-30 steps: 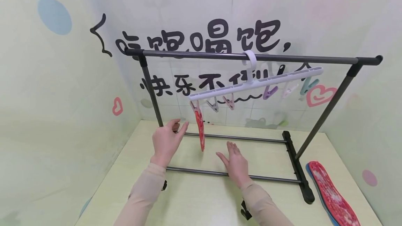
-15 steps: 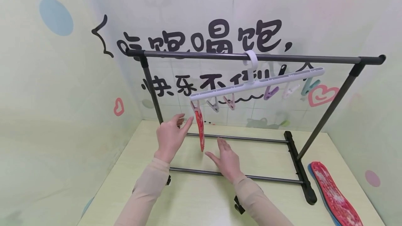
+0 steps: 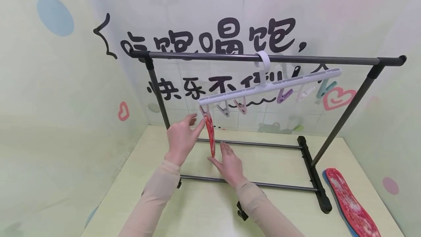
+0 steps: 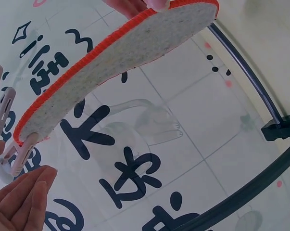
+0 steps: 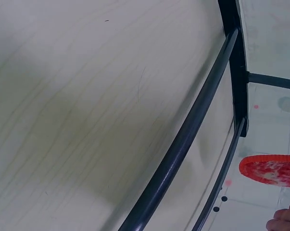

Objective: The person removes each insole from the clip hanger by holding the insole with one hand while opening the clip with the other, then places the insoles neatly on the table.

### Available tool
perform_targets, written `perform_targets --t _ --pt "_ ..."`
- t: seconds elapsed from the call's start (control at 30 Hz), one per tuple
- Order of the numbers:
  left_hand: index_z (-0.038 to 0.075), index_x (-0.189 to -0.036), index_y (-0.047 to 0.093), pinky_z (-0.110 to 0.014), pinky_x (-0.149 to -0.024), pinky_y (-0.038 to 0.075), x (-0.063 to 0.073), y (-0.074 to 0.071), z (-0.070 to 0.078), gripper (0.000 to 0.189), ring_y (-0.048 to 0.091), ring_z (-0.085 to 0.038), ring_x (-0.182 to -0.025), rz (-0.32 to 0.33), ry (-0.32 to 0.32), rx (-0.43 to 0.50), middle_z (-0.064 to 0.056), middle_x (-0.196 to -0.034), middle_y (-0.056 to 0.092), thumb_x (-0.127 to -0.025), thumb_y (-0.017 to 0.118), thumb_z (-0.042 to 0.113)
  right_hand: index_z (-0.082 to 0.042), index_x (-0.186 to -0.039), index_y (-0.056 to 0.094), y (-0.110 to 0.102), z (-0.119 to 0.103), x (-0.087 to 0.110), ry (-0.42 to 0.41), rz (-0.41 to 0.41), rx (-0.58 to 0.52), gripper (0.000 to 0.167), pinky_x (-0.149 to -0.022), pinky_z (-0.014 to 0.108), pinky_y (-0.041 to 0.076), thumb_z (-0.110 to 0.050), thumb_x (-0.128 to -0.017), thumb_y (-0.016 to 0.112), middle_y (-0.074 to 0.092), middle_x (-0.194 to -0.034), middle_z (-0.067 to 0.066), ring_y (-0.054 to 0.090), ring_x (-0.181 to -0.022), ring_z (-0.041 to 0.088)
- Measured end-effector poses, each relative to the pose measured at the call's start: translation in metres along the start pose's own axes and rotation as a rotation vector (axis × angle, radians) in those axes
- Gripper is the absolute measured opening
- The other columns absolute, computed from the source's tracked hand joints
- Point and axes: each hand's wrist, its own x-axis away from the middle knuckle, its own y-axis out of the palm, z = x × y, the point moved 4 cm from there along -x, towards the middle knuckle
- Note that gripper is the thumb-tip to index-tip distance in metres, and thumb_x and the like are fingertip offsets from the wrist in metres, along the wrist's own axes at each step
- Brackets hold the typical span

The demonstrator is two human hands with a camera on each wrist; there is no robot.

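Note:
A red insole (image 3: pixel 211 134) with a speckled grey underside hangs from the pink clip (image 4: pixel 24 156) at the left end of a lavender hanger (image 3: pixel 236 93). My left hand (image 3: pixel 184 138) is raised beside the insole's top, thumb tip right at its edge. In the left wrist view its fingers (image 4: pixel 27 197) are close to the clip and pinch nothing. My right hand (image 3: pixel 231 165) is by the lower end, thumb out under the tip and fingers extended along the right side. Its fingertips overlap the insole's edge at the top of the left wrist view.
The hanger hooks over the top bar (image 3: pixel 197 57) of a dark rack on a pale table (image 3: pixel 210 211). Several clips, such as a purple clip (image 3: pixel 283 95), hang from it. Another red insole (image 3: pixel 352 202) lies over a blue layer at right. A printed wall stands behind.
My right hand has moved left to the insole's lower end. My left hand has moved slightly up and right to the clip. The insole still hangs in place.

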Motion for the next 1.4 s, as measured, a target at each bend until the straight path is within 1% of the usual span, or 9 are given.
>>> perform_targets --t 0.17,0.27,0.4,0.5,0.73,0.9,1.1,1.23,1.4 --pt "0.004 -0.108 0.074 -0.026 -0.042 0.033 -0.003 0.001 0.003 0.047 0.064 -0.022 -0.047 -0.007 -0.008 0.020 -0.013 -0.090 0.077 -0.089 0.069 0.047 0.003 -0.137 0.054 0.005 0.002 -0.001 0.007 0.001 0.003 0.075 -0.082 0.045 0.057 -0.052 -0.087 0.068 0.059 -0.136 0.022 0.059 -0.124 0.035" --pt "0.004 -0.108 0.074 -0.027 -0.043 0.035 -0.005 0.001 0.004 0.048 0.063 -0.021 -0.047 -0.008 -0.012 0.023 -0.014 -0.091 0.077 -0.090 0.068 0.048 0.003 -0.136 0.055 0.009 0.005 0.000 0.010 0.001 0.019 0.075 -0.082 0.045 0.058 -0.052 -0.088 0.068 0.060 -0.135 0.023 0.059 -0.124 0.035" --pt "0.003 -0.108 0.074 -0.029 -0.045 0.040 -0.009 0.002 0.005 0.047 0.070 -0.025 -0.058 0.000 -0.010 0.017 -0.013 -0.091 0.077 -0.090 0.069 0.046 0.002 -0.137 0.054 0.012 0.008 0.000 0.022 -0.005 0.023 0.075 -0.082 0.046 0.058 -0.053 -0.088 0.067 0.060 -0.134 0.023 0.059 -0.124 0.035" --pt "0.003 -0.108 0.074 -0.030 -0.045 0.041 -0.013 0.003 0.007 0.046 0.073 -0.028 -0.064 -0.002 -0.010 0.023 -0.014 -0.090 0.077 -0.090 0.068 0.046 0.003 -0.137 0.054 0.012 0.006 -0.002 0.022 -0.010 0.021 0.074 -0.083 0.046 0.057 -0.052 -0.089 0.067 0.060 -0.134 0.023 0.059 -0.124 0.035" --pt "0.003 -0.109 0.073 -0.025 -0.041 0.030 -0.018 0.007 0.011 0.052 0.069 -0.026 -0.055 -0.055 -0.069 0.006 -0.013 -0.090 0.077 -0.091 0.065 0.052 0.004 -0.139 0.051 0.010 -0.007 -0.007 0.022 -0.025 0.002 0.075 -0.085 0.046 0.057 -0.050 -0.090 0.066 0.058 -0.137 0.024 0.058 -0.125 0.036" --pt "0.005 -0.103 0.075 -0.024 -0.040 0.030 -0.020 0.009 0.012 0.050 0.071 -0.027 -0.060 -0.060 -0.088 0.011 -0.011 -0.088 0.077 -0.091 0.064 0.052 0.005 -0.138 0.052 0.011 -0.011 -0.011 0.014 -0.012 0.017 0.073 -0.086 0.045 0.057 -0.049 -0.090 0.067 0.058 -0.137 0.023 0.057 -0.126 0.035" --pt "0.008 -0.092 0.075 -0.024 -0.039 0.027 -0.023 0.011 0.012 0.048 0.070 -0.025 -0.058 -0.065 -0.099 0.016 -0.009 -0.087 0.078 -0.092 0.062 0.054 0.002 -0.138 0.053 0.014 -0.013 -0.011 0.012 -0.017 0.054 0.070 -0.083 0.045 0.058 -0.048 -0.091 0.066 0.060 -0.135 0.022 0.059 -0.124 0.035" --pt "0.009 -0.085 0.075 -0.025 -0.041 0.032 -0.025 0.012 0.013 0.045 0.070 -0.025 -0.059 -0.052 -0.097 0.029 -0.007 -0.082 0.077 -0.092 0.063 0.052 0.001 -0.137 0.054 0.016 -0.012 -0.012 -0.002 -0.014 0.073 0.067 -0.083 0.044 0.058 -0.047 -0.092 0.065 0.061 -0.134 0.021 0.060 -0.123 0.034" --pt "0.008 -0.080 0.073 -0.029 -0.043 0.038 -0.026 0.013 0.013 0.041 0.070 -0.024 -0.060 -0.026 -0.071 0.030 -0.007 -0.079 0.077 -0.093 0.063 0.046 0.001 -0.135 0.056 0.014 -0.011 -0.012 -0.027 0.015 0.091 0.061 -0.080 0.043 0.059 -0.041 -0.093 0.067 0.062 -0.134 0.019 0.061 -0.122 0.033"
